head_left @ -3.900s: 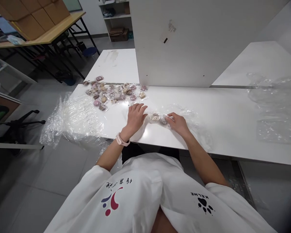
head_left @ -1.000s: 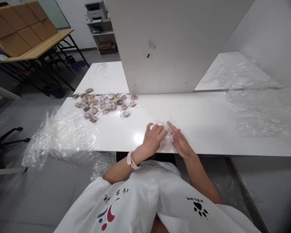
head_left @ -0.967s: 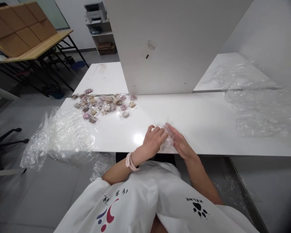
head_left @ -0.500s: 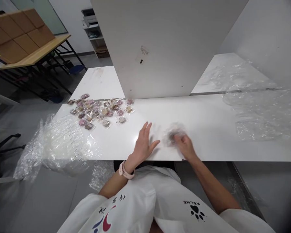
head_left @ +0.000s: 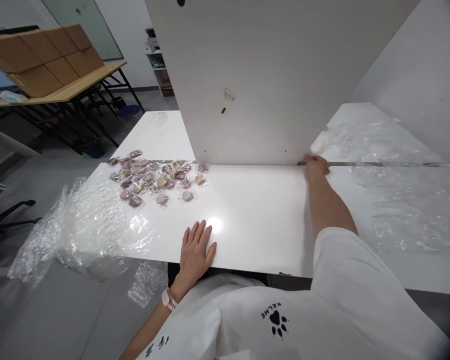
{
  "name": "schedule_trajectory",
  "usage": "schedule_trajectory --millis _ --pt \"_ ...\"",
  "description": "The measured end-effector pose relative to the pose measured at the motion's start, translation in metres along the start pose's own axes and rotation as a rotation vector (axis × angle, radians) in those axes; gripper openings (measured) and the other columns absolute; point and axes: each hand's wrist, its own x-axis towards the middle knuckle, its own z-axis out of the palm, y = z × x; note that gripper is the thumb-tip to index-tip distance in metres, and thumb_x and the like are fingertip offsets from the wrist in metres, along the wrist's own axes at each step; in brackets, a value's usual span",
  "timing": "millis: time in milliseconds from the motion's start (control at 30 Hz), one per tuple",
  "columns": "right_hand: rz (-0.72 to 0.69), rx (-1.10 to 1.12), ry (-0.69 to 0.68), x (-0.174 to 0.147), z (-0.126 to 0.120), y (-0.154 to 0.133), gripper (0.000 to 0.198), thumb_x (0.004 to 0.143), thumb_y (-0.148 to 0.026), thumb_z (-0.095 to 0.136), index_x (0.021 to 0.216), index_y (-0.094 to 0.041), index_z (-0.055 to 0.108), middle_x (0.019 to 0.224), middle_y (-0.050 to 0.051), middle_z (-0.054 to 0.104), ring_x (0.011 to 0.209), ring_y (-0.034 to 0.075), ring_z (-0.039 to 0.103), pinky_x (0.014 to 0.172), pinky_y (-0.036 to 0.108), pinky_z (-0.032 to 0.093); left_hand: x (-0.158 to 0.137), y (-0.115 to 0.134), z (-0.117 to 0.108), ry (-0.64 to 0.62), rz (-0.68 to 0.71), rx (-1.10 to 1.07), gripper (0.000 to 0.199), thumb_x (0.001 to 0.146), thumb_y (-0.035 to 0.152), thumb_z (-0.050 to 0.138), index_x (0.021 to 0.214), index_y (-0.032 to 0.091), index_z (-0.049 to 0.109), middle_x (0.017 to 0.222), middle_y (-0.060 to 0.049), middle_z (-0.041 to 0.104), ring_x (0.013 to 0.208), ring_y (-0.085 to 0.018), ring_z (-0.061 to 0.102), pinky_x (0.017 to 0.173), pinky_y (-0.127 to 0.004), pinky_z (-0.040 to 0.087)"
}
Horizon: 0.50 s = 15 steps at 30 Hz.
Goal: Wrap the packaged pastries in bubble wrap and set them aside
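Observation:
My left hand (head_left: 195, 250) lies on the white table (head_left: 255, 220) near its front edge, fingers extended and nothing in it. Stretched far out, my right hand (head_left: 317, 164) is at the back of the table, beside the lower right corner of the upright white panel (head_left: 262, 100). Its fingers look curled, and whatever they hold, if anything, is hidden. To the left of the panel's foot, several small wrapped pieces (head_left: 161, 182) in pink, brown and cream lie in a loose pile in clear packets.
Clear plastic bags (head_left: 93, 225) hang over the table's left end. More clear plastic film (head_left: 408, 200) covers the right side. A wooden table (head_left: 63, 95) with cardboard boxes (head_left: 56, 55) and a blue stool (head_left: 129, 110) stand at the far left.
My right hand has moved from the middle of the table, where it held a blurred packet, to the panel's corner. That packet is out of sight. My left hand has moved left and lies flat.

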Motion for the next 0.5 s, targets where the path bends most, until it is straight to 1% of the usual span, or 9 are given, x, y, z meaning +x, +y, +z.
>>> schedule_trajectory --millis 33,67,133,200,267,300,367,433,500 --pt "0.055 -0.030 0.016 -0.005 0.007 0.000 0.042 0.097 -0.040 0.037 0.106 -0.007 0.062 0.118 0.023 0.058 0.116 0.026 0.045 0.096 0.047 0.037 0.000 0.000 0.000 0.001 0.001 0.003 0.049 0.094 0.032 0.054 0.142 0.025 0.050 0.153 -0.009 0.047 0.144 -0.031 0.041 0.119 -0.053 0.029" --pt "0.122 -0.044 0.056 -0.010 0.013 0.002 0.042 0.094 -0.041 0.045 0.113 -0.007 0.060 0.126 0.025 0.054 0.122 0.029 0.042 0.100 0.050 0.034 0.000 -0.001 0.000 0.002 0.002 0.008 0.049 0.094 0.032 0.054 0.142 0.025 0.050 0.153 -0.008 0.047 0.144 -0.031 0.041 0.119 -0.053 0.029" --pt "0.201 -0.057 0.155 -0.026 0.014 0.015 0.052 0.091 -0.041 0.052 0.131 -0.008 0.051 0.140 0.026 0.044 0.132 0.032 0.035 0.107 0.054 0.028 -0.001 -0.002 0.000 0.007 0.007 0.014 0.049 0.094 0.031 0.054 0.143 0.025 0.050 0.153 -0.008 0.047 0.144 -0.031 0.041 0.119 -0.053 0.029" --pt "0.201 -0.096 0.238 -0.046 0.001 0.039 0.054 0.090 -0.037 0.053 0.138 -0.013 0.047 0.150 0.022 0.035 0.141 0.032 0.025 0.113 0.054 0.020 -0.001 -0.003 0.001 0.014 0.012 0.010 0.049 0.094 0.031 0.054 0.143 0.025 0.049 0.153 -0.009 0.047 0.144 -0.031 0.041 0.119 -0.054 0.029" --pt "0.189 -0.167 0.307 -0.073 -0.025 0.071 0.051 0.087 -0.029 0.053 0.137 -0.016 0.049 0.156 0.021 0.028 0.146 0.031 0.014 0.115 0.054 0.011 -0.001 -0.003 0.002 0.019 0.018 -0.001 0.050 0.095 0.032 0.054 0.144 0.025 0.048 0.153 -0.009 0.047 0.144 -0.032 0.040 0.119 -0.055 0.029" --pt "0.208 -0.196 0.325 -0.087 -0.041 0.088 0.050 0.086 -0.025 0.052 0.135 -0.015 0.051 0.156 0.022 0.027 0.147 0.032 0.012 0.115 0.055 0.008 -0.001 -0.004 0.002 0.021 0.020 -0.006 0.051 0.095 0.032 0.054 0.145 0.025 0.048 0.153 -0.010 0.047 0.144 -0.032 0.040 0.119 -0.055 0.029" --pt "0.290 -0.224 0.342 -0.118 -0.074 0.119 0.045 0.085 -0.020 0.046 0.128 -0.010 0.056 0.149 0.031 0.033 0.143 0.037 0.019 0.111 0.059 0.012 -0.001 -0.004 0.003 0.024 0.018 -0.023 0.050 0.095 0.032 0.054 0.144 0.025 0.049 0.153 -0.010 0.048 0.144 -0.032 0.040 0.120 -0.056 0.027" --pt "0.353 -0.210 0.304 -0.149 -0.099 0.138 0.040 0.086 -0.017 0.038 0.117 -0.006 0.061 0.133 0.036 0.045 0.132 0.041 0.033 0.105 0.062 0.020 -0.001 -0.005 0.004 0.024 0.000 -0.057 0.049 0.094 0.033 0.054 0.142 0.025 0.051 0.152 -0.011 0.049 0.145 -0.033 0.039 0.120 -0.057 0.026" --pt "0.321 -0.188 0.219 -0.179 -0.109 0.140 0.036 0.086 -0.017 0.035 0.105 -0.008 0.065 0.118 0.035 0.055 0.120 0.041 0.044 0.100 0.060 0.028 0.000 -0.005 0.005 0.014 -0.033 -0.108 0.046 0.094 0.035 0.054 0.139 0.025 0.054 0.151 -0.011 0.049 0.145 -0.034 0.039 0.120 -0.058 0.025"
